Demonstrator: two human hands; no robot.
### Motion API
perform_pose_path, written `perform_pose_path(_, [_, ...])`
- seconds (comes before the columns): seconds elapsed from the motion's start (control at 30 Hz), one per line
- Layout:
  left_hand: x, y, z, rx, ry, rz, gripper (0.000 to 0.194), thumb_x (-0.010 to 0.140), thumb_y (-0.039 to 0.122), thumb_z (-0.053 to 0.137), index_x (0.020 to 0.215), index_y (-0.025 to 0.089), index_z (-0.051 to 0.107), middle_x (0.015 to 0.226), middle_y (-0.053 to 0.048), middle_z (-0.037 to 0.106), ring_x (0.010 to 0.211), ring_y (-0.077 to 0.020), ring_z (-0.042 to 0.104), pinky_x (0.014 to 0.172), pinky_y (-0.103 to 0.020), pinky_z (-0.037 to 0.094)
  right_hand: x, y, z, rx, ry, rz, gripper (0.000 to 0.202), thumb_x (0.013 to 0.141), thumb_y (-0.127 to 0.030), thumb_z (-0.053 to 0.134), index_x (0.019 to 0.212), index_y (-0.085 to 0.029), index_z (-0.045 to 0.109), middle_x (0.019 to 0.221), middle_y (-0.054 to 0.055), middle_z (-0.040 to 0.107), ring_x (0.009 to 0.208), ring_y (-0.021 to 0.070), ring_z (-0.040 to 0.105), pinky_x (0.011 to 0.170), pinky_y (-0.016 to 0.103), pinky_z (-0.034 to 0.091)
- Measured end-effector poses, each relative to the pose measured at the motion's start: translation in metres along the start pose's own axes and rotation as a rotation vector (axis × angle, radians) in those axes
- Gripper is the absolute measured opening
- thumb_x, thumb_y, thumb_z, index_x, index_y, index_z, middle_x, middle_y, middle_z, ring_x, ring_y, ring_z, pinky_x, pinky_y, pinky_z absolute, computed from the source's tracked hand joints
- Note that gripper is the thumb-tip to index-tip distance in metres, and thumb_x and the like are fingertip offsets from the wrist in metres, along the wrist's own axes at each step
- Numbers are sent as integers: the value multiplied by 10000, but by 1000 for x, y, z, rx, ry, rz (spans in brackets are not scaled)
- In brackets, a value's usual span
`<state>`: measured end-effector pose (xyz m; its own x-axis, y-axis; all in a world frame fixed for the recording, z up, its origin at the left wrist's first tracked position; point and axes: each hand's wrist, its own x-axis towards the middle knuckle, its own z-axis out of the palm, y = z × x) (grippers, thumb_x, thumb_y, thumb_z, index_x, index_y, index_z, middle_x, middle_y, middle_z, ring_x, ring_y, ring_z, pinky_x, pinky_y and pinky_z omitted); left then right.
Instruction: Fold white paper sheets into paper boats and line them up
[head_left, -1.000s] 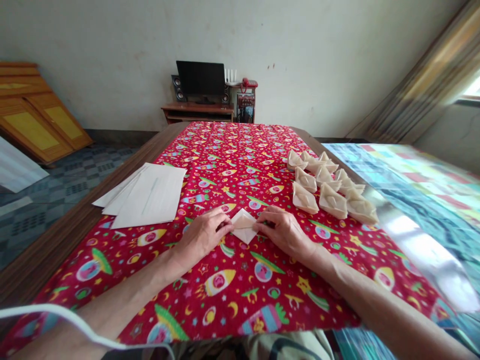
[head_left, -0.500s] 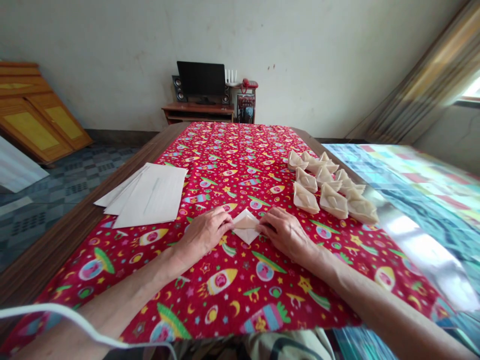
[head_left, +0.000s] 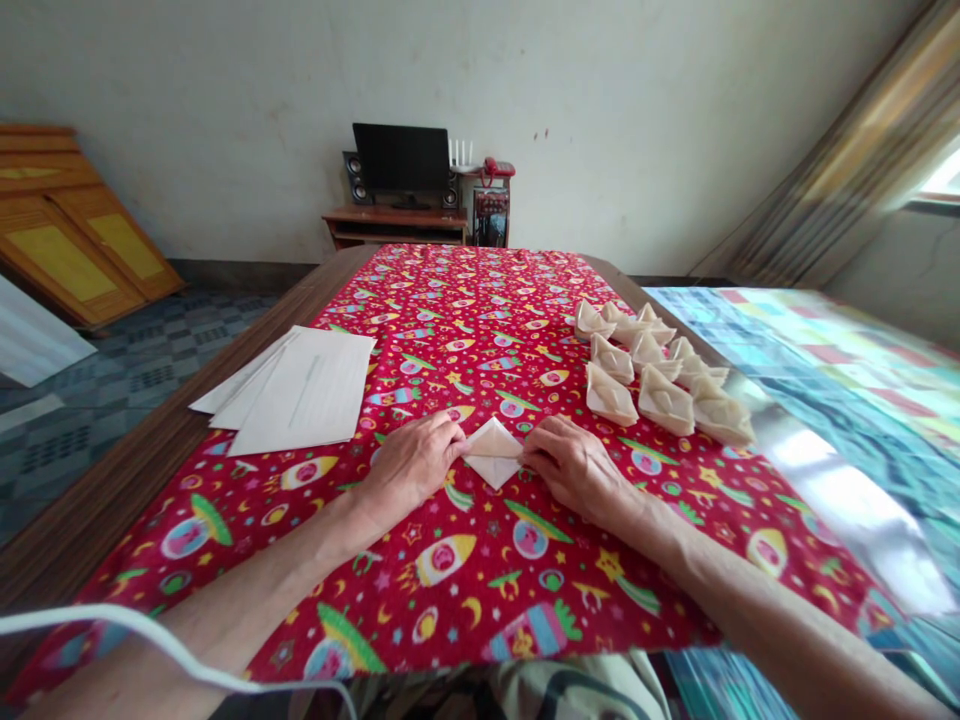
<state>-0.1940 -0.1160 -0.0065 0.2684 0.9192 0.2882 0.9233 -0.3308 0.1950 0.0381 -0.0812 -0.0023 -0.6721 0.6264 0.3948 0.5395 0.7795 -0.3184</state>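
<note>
A small folded paper (head_left: 493, 455), diamond-shaped with a crease across its middle, lies on the red patterned cloth (head_left: 450, 330). My left hand (head_left: 420, 455) pinches its left corner, fingers curled together. At the opposite corner, my right hand (head_left: 566, 458) grips the paper between thumb and fingers. Several folded paper boats (head_left: 664, 400) in cream paper stand in rows to the right. Off to the left rests a fanned stack of flat paper sheets (head_left: 304, 390).
The cloth covers a brown wooden table (head_left: 225, 370). A white cable (head_left: 150, 635) crosses over my left forearm. Beyond the table are a monitor (head_left: 403, 165) on a small desk and a red telephone (head_left: 495, 170). A wooden cabinet (head_left: 75, 230) stands at the left.
My right hand has shifted very slightly to the right along the paper's corner. Both hands keep hold of the folded paper, which stays in the same place.
</note>
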Motion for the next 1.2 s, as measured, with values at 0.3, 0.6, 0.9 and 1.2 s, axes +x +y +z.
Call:
perform_pose_path(0.3, [1,0,0,13,16,28,163,908,268,506,803,184,597,853,-29,618,772,-169,610,654,-264,423,0,-9,8,-94,114,44,165,906,-262,497,774,-188,564,739,34,557,687,143,522,644,266,416])
perform_pose_path(0.6, [3,7,0,263,18,68,164,910,290,494,814,179,567,816,-38,604,763,-190,603,667,-298,423,0,-10,15,-295,136,-20,215,917,-270,450,726,-204,527,720,34,538,722,157,517,723,280,420])
perform_pose_path(0.9, [0,8,-5,95,180,295,179,916,182,457,1027,210,594,973,-42,606,924,-185,567,843,-335,447,-2,-11,13,-222,203,-23,95,882,-254,513,820,-213,572,799,49,597,821,173,579,769,291,451])
perform_pose_path(1.2, [-13,12,-7,6,-31,451,387,929,189,413,1313,172,459,1340,-65,523,1249,-179,455,1078,-369,330,0,-9,15,-265,146,-1,173,900,-246,478,746,-197,539,740,35,560,693,146,522,664,270,418])
